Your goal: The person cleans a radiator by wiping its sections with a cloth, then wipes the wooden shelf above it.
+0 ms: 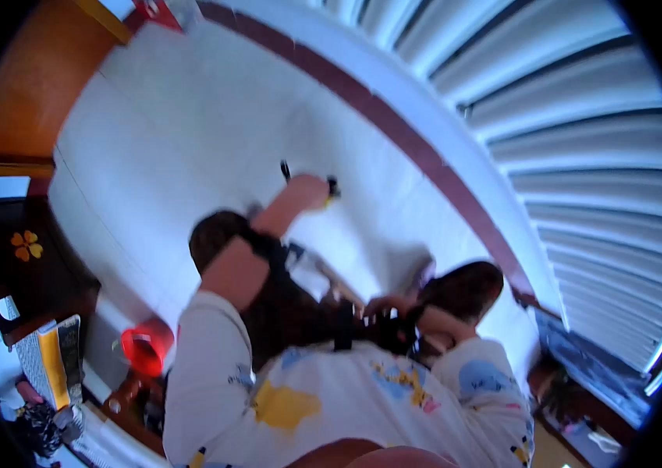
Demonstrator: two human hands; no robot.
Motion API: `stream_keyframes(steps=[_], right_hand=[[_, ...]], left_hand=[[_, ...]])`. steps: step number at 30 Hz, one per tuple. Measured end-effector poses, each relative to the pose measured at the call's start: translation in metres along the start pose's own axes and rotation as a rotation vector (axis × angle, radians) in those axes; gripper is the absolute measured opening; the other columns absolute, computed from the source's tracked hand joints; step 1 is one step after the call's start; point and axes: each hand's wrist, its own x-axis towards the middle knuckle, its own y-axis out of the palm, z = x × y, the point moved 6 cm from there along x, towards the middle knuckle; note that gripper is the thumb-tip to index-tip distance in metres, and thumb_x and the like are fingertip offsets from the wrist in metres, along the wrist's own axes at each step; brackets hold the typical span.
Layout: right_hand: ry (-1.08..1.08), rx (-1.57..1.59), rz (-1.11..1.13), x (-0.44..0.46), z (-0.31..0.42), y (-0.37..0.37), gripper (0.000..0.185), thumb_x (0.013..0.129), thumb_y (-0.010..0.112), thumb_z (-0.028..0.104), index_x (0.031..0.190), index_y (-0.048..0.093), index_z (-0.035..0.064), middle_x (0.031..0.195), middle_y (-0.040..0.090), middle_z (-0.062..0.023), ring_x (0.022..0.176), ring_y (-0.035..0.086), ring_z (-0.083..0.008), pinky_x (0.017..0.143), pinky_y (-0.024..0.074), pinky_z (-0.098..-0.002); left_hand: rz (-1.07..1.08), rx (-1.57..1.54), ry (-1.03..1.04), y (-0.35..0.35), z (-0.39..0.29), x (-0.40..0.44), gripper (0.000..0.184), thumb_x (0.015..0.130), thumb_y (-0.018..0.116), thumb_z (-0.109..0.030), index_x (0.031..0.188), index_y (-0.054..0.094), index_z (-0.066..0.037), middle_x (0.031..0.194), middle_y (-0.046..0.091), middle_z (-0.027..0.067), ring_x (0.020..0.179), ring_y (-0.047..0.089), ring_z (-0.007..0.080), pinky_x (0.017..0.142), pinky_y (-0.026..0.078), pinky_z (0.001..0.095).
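My left hand (307,192) reaches out over the pale floor (167,156), its fingers closed round a small black-and-yellow tool (332,188). A black end sticks out on the far side of the fist; the tool's exact kind is blurred. Close to my lap, my right hand (388,305) is curled between my knees, and what it grips, if anything, is lost in the dark. A thin beige strip (340,285) and a pale piece lie just left of it, too blurred to name. Both wrists wear dark bands.
A red plastic container (145,349) stands at lower left, below a dark stool (65,273) with a yellow flower. An orange-brown wooden cabinet (50,78) is at upper left. White ribbed panels (580,125) curve along the right, beyond a dark red floor strip (417,152).
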Motion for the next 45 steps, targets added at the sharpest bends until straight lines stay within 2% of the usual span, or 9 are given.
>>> stream_keyframes(steps=[3,7,9,20,24,39,42,43,45], right_hand=[[0.489,-0.768,-0.027,-0.004,-0.075,-0.002,0.015,0.068,0.059,0.011,0.083,0.062,0.0094,0.078,0.057,-0.0066,0.083,0.056,-0.0186,0.076,0.0453,-0.0336],[0.229,0.011,-0.077,-0.01,-0.084,0.027,0.018,0.072,0.063,0.011,0.089,0.065,0.0079,0.087,0.062,-0.005,0.088,0.058,-0.0168,0.073,0.0484,-0.0355],[0.279,0.188,-0.095,-0.004,-0.084,0.031,0.018,0.072,0.063,0.012,0.089,0.065,0.0078,0.087,0.062,-0.005,0.088,0.058,-0.0169,0.073,0.0485,-0.0354],[0.559,0.459,-0.352,0.066,-0.071,0.073,0.021,0.072,0.065,0.016,0.091,0.065,0.0069,0.086,0.064,-0.0055,0.085,0.06,-0.0174,0.072,0.049,-0.0352],[0.621,0.54,-0.411,0.073,-0.073,0.07,0.023,0.072,0.066,0.018,0.091,0.065,0.0066,0.086,0.064,-0.0056,0.084,0.061,-0.0176,0.072,0.0491,-0.0351],[0.779,0.63,-0.446,0.06,0.0,0.061,0.028,0.072,0.069,0.024,0.093,0.065,0.0054,0.086,0.066,-0.0062,0.081,0.063,-0.0183,0.071,0.0498,-0.0349],[0.794,0.424,-0.338,0.053,0.01,0.077,0.03,0.072,0.069,0.025,0.094,0.065,0.0052,0.086,0.067,-0.0063,0.08,0.063,-0.0185,0.07,0.0499,-0.0348],[0.799,0.087,-0.172,0.045,0.009,0.087,0.036,0.068,0.072,0.032,0.088,0.065,0.0026,0.08,0.067,-0.012,0.072,0.065,-0.0243,0.068,0.0505,-0.0354],[0.824,-0.073,-0.021,0.023,0.027,0.1,0.042,0.071,0.067,0.035,0.1,0.06,0.0043,0.082,0.065,-0.015,0.073,0.064,-0.0287,0.066,0.0505,-0.0366]], left_hand=[[-0.021,-0.031,-0.011,-0.014,-0.003,-0.009,0.029,0.08,0.053,-0.03,0.082,0.067,-0.004,0.084,0.065,0.0155,0.081,0.062,0.0321,0.07,0.049,0.0427],[0.007,0.046,0.012,-0.007,-0.005,-0.01,0.028,0.081,0.052,-0.029,0.081,0.067,-0.005,0.084,0.065,0.0143,0.08,0.063,0.0306,0.07,0.049,0.0412],[0.056,0.062,-0.018,-0.003,-0.004,-0.011,0.028,0.081,0.052,-0.029,0.082,0.067,-0.005,0.083,0.065,0.0139,0.079,0.063,0.0303,0.07,0.049,0.0408],[-0.149,-0.011,0.103,0.004,-0.02,-0.017,0.013,0.073,0.057,-0.015,0.07,0.066,-0.007,0.073,0.064,0.0099,0.069,0.063,0.0271,0.059,0.048,0.0401],[0.015,-0.032,0.111,0.017,-0.03,-0.016,0.013,0.075,0.057,-0.016,0.077,0.066,-0.007,0.078,0.065,0.0095,0.074,0.064,0.0256,0.062,0.049,0.0375],[0.124,-0.253,-0.071,0.015,-0.017,0.004,0.009,0.07,0.061,-0.013,0.073,0.066,-0.006,0.069,0.063,0.0054,0.068,0.064,0.0211,0.057,0.047,0.0345],[0.154,-0.361,-0.128,0.04,-0.021,-0.015,0.009,0.071,0.06,-0.012,0.071,0.066,-0.006,0.071,0.064,0.0063,0.068,0.065,0.0229,0.054,0.048,0.0339],[0.089,-0.406,-0.176,0.052,-0.022,-0.022,0.01,0.073,0.058,-0.013,0.074,0.064,-0.006,0.07,0.062,0.0072,0.066,0.064,0.0234,0.053,0.048,0.036],[-0.011,-0.514,-0.263,0.091,-0.029,-0.037,0.007,0.071,0.058,-0.012,0.075,0.062,-0.008,0.07,0.062,0.0068,0.066,0.063,0.0243,0.055,0.048,0.0377]])
